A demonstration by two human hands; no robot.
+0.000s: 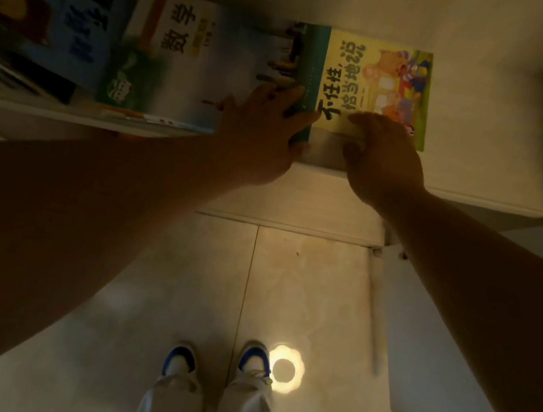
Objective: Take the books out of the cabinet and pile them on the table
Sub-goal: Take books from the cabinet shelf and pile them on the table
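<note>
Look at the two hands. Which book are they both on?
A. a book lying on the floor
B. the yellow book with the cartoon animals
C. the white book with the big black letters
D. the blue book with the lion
B: the left hand grips the green spine edge of the yellow book, and the right hand rests on its cover at the near edge.

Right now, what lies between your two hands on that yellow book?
In the head view, only the yellow book itself: its near cover edge spans the gap between the left hand, on its green spine, and the right hand.
</note>
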